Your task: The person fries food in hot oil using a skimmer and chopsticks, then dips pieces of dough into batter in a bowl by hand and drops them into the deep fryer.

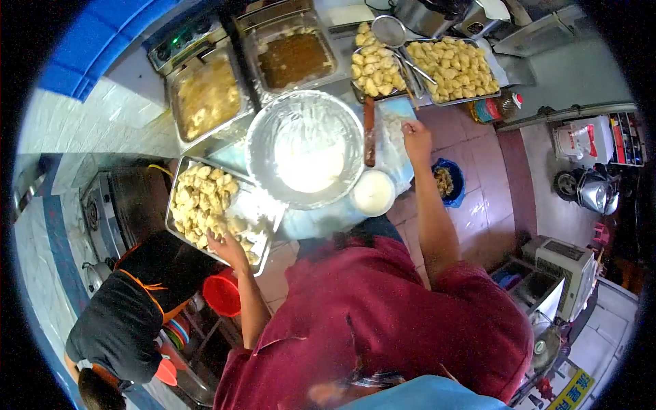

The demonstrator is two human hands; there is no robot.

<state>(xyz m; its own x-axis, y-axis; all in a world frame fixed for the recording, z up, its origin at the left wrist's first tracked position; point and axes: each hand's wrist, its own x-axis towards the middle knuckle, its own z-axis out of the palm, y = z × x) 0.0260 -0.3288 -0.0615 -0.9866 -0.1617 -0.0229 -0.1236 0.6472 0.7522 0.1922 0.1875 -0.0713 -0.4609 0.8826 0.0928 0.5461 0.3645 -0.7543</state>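
Note:
My left hand (231, 250) reaches over the near edge of a metal tray (265, 213) and touches the pale, lumpy food pieces (201, 198) heaped in it. Its fingertips look apart, partly lost among the pieces. My right hand (417, 140) is closed above the right edge of the blue-covered worktop; nothing shows in it. Between my hands stands a big metal bowl (256, 150) with white batter (311, 160) inside. Against its right side are a small tub of white stuff (374, 193) and a brown wooden handle (370, 130).
Two fryers (205, 96) (294, 58) are at the back left, food frying in one. Golden pieces (454, 68) fill trays at the back right, with a strainer (389, 31). A blue-lined bin (447, 183) stands on the floor. Another person (123, 321) bends at lower left.

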